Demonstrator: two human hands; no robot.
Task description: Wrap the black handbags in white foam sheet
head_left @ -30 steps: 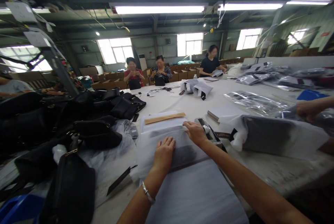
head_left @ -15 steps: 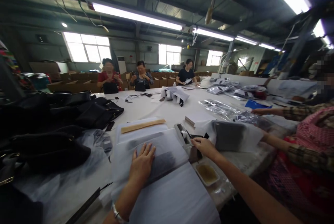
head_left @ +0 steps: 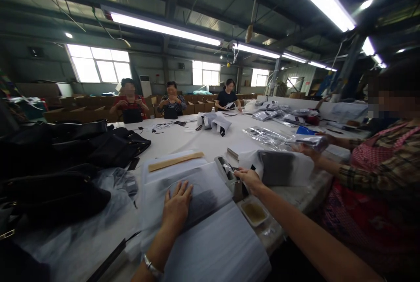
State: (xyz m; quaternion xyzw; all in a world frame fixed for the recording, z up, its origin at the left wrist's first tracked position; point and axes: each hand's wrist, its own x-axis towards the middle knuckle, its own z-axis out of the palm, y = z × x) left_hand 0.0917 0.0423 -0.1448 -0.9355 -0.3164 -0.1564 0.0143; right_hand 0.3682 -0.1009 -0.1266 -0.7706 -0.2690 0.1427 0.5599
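Left of the dispenser [head_left: 235,187], the bag [head_left: 202,201] lies under paper [head_left: 215,179] on the worktop [head_left: 172,141]; the grip of the left hand [head_left: 177,206] is spread flat over it, clasping nothing. Touching the dispenser, the right hand [head_left: 251,181] has its grip drawn nearly together; what it has hold of, I cannot tell. Just nearer than the dispenser sits a dish [head_left: 254,213]

from here, one camera rides on the worker's head, facing forward and down across the table [head_left: 183,138]. the left hand [head_left: 177,206] is near at seven o'clock, a window [head_left: 99,64] far off at ten.
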